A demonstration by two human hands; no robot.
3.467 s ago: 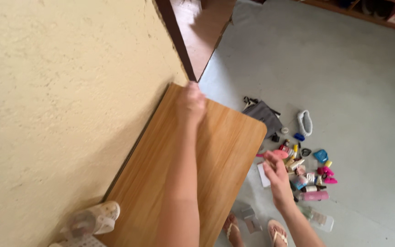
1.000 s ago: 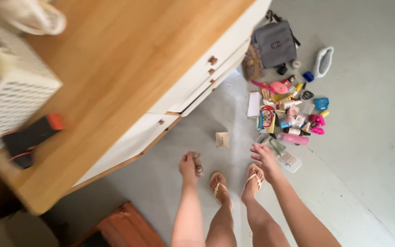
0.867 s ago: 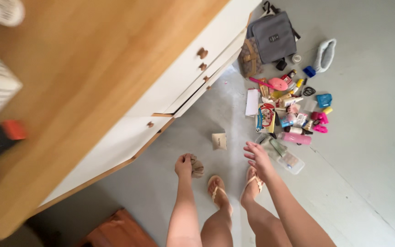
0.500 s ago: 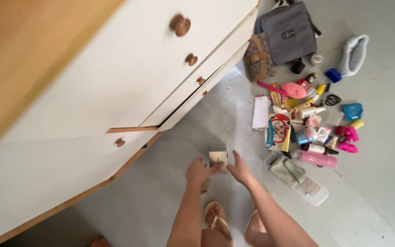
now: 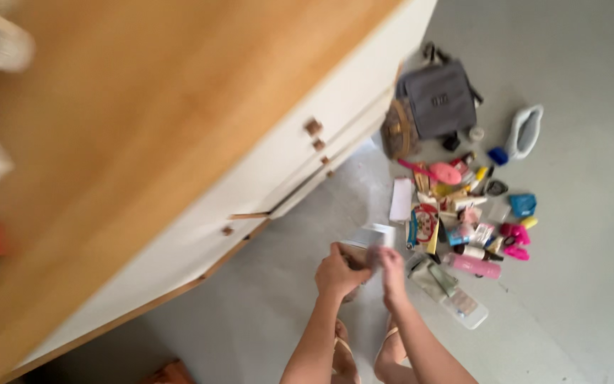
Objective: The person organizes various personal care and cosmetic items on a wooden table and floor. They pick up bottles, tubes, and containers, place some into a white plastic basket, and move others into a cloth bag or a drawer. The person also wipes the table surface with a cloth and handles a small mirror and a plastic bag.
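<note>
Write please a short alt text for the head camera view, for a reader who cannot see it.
Seen from above, a person's left hand and right hand meet over a small pale box near the grey floor. A heap of small colourful items and a grey bag lie to the right; a white dresser with a wooden top is on the left.
</note>
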